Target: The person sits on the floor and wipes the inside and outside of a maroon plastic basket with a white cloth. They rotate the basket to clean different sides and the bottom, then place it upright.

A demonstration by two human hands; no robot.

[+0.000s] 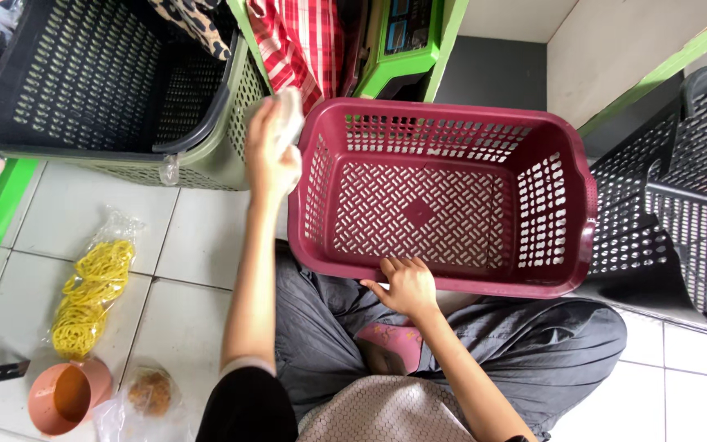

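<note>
Left hand (272, 151) clutches white cloth (290, 115) against outer wall of maroon basket (570, 205). Right hand (407, 286) grips basket near rim, fingers curled. Basket rests on lap.

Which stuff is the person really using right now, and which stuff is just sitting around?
In use:
- maroon basket, steadied at its near rim by the right hand
- white cloth, pressed to the basket's outer wall by the left hand

Just lying about:
- bag of yellow rubber bands
- pink cup
- small bag of brown bits
- stacked black and green baskets
- black baskets at right
</note>
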